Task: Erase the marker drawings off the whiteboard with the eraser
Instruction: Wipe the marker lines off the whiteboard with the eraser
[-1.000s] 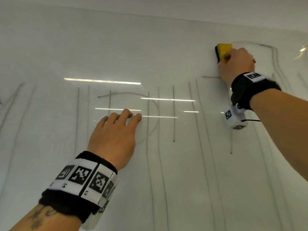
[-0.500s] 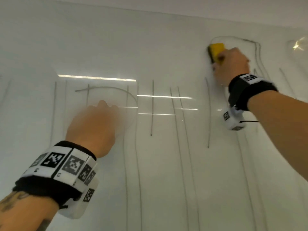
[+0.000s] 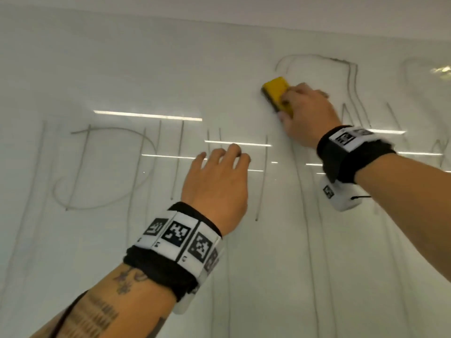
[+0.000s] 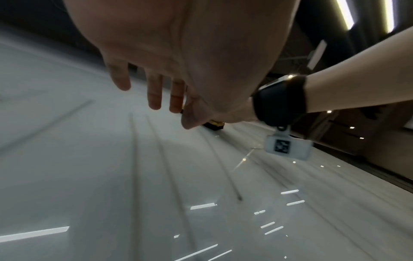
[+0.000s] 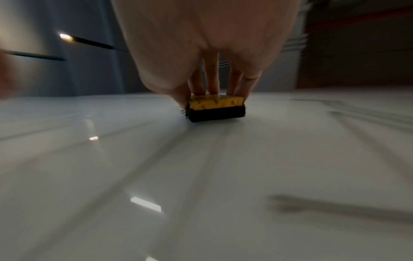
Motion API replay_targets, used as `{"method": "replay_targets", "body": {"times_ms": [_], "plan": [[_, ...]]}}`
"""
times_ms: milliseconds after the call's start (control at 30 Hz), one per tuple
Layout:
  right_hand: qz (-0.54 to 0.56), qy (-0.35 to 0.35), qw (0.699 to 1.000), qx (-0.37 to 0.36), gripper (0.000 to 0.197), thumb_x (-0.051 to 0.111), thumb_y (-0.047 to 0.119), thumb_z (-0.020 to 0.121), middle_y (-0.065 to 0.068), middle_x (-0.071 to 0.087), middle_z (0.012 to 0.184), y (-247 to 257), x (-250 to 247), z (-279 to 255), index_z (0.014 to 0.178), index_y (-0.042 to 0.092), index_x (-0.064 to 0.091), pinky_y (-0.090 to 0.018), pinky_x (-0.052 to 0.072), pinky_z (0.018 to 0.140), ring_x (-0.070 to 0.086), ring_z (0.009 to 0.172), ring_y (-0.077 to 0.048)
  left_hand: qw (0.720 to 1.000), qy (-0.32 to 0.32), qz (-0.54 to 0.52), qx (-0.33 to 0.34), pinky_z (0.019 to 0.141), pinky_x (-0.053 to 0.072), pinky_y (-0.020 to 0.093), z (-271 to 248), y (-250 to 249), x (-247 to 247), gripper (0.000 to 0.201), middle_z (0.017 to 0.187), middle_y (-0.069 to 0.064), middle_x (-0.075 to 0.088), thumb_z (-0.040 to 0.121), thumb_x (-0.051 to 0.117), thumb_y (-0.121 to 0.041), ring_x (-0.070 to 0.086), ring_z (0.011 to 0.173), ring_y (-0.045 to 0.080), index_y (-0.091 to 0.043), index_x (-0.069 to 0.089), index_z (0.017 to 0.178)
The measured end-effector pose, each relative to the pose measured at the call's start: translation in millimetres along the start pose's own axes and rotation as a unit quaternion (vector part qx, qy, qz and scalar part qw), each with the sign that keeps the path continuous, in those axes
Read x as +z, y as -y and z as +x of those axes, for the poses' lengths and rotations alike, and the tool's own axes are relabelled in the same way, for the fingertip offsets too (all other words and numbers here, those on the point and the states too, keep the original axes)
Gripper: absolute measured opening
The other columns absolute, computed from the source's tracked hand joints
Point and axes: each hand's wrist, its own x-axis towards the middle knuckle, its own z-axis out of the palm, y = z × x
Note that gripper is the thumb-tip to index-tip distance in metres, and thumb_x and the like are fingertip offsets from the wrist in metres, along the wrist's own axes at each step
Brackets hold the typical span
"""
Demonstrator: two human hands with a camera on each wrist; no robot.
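Observation:
A glossy whiteboard (image 3: pixel 122 69) fills the head view, covered with grey marker strokes: a big D-like curve (image 3: pixel 146 152), several long vertical lines, and a looping outline (image 3: pixel 351 69) at the upper right. My right hand (image 3: pixel 305 115) grips a yellow eraser (image 3: pixel 277 92) with a black felt underside and presses it against the board just left of that outline. In the right wrist view the eraser (image 5: pixel 215 107) sits flat on the board under my fingertips (image 5: pixel 212 83). My left hand (image 3: pixel 217 181) hovers near the board's middle, fingers extended and slightly bent, holding nothing.
The board's top edge (image 3: pixel 244 23) runs just above the drawings, with pale wall beyond it. Ceiling-light reflections (image 3: pixel 146 115) streak the glossy surface. In the left wrist view, a dark room with ceiling lights (image 4: pixel 344 14) lies beyond the board's edge.
My right hand has slid the eraser down and to the left, away from the looping outline. My left hand has shifted right along the board, and the head view has panned.

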Motion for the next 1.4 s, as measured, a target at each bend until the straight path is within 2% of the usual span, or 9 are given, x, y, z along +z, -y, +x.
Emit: {"method": "replay_targets", "body": {"times_ms": [167,400,633,900,1000,1100,1167,1267,1400], "plan": [[-0.006,-0.010,0.987,0.162,0.039,0.060,0.027,0.095,-0.020,0.047,0.134,-52,-13,21,0.125,0.003,0.060,-0.045,0.047,0.095,0.054,0.114,-0.046,1.000,0.026,0.004,0.017,0.117,0.028,0.041,15,-18,13,0.066,0.152,-0.001,0.029,0.090,0.054,-0.017,0.038,0.134,0.022,-0.019,0.030,0.151],[0.038,0.021,0.993,-0.111,0.037,0.058,0.032,0.096,-0.007,0.049,0.139,-3,6,-7,0.128,0.015,0.059,-0.041,0.042,0.098,0.052,0.114,-0.039,0.999,0.026,0.032,-0.020,0.112,0.031,0.037,21,-17,23,0.061,0.146,-0.003,0.034,0.092,0.050,-0.014,0.041,0.128,0.020,-0.022,0.030,0.148],[-0.010,-0.028,0.987,0.158,0.023,0.059,0.025,0.093,-0.024,0.054,0.127,-82,-25,74,0.104,0.005,0.063,-0.051,0.050,0.099,0.058,0.111,-0.046,0.999,0.025,0.041,-0.023,0.114,0.027,0.038,23,-20,23,0.057,0.146,-0.004,0.031,0.093,0.043,-0.013,0.039,0.128,0.019,-0.024,0.030,0.148],[0.014,0.047,0.998,-0.049,0.034,0.061,0.026,0.093,-0.017,0.051,0.132,-9,-8,78,0.124,0.012,0.060,-0.043,0.042,0.099,0.053,0.117,-0.043,0.998,0.024,0.043,-0.033,0.116,0.026,0.040,28,-23,21,0.050,0.143,-0.005,0.033,0.096,0.046,-0.017,0.041,0.128,0.019,-0.024,0.034,0.144],[-0.031,0.002,0.995,0.091,0.009,0.062,0.018,0.087,-0.020,0.052,0.107,-62,-29,99,0.087,0.014,0.053,-0.045,0.046,0.085,0.056,0.095,-0.042,0.998,0.027,0.039,-0.036,0.113,0.027,0.038,27,-22,20,0.052,0.142,-0.005,0.033,0.094,0.044,-0.014,0.041,0.125,0.019,-0.024,0.034,0.144],[-0.049,-0.016,0.990,0.132,0.030,0.058,0.009,0.083,-0.018,0.041,0.088,-88,-36,108,0.071,0.017,0.032,-0.048,0.041,0.075,0.047,0.077,-0.033,0.998,0.032,0.036,-0.028,0.110,0.030,0.037,26,-23,21,0.053,0.141,-0.004,0.034,0.092,0.044,-0.013,0.041,0.123,0.019,-0.023,0.035,0.144],[-0.038,-0.003,0.993,0.111,0.010,0.056,0.008,0.083,-0.022,0.051,0.098,-62,-34,100,0.085,0.015,0.050,-0.052,0.048,0.087,0.058,0.091,-0.043,0.998,0.028,0.037,-0.034,0.109,0.032,0.036,27,-25,21,0.052,0.140,-0.004,0.035,0.092,0.046,-0.014,0.042,0.122,0.019,-0.022,0.036,0.143],[0.025,0.043,0.999,0.015,0.033,0.060,0.022,0.093,-0.017,0.050,0.131,-26,-15,84,0.124,0.011,0.059,-0.043,0.045,0.096,0.053,0.116,-0.043,0.997,0.030,0.040,-0.053,0.104,0.035,0.036,32,-32,18,0.048,0.136,-0.003,0.038,0.092,0.047,-0.015,0.045,0.118,0.020,-0.021,0.039,0.139],[0.012,0.029,0.999,-0.008,0.037,0.059,0.029,0.095,-0.015,0.050,0.134,-66,-18,68,0.129,0.014,0.059,-0.041,0.042,0.098,0.053,0.115,-0.042,0.996,0.049,0.037,-0.067,0.098,0.038,0.035,35,-33,14,0.048,0.133,-0.004,0.039,0.091,0.048,-0.015,0.047,0.113,0.019,-0.022,0.040,0.138]]}}
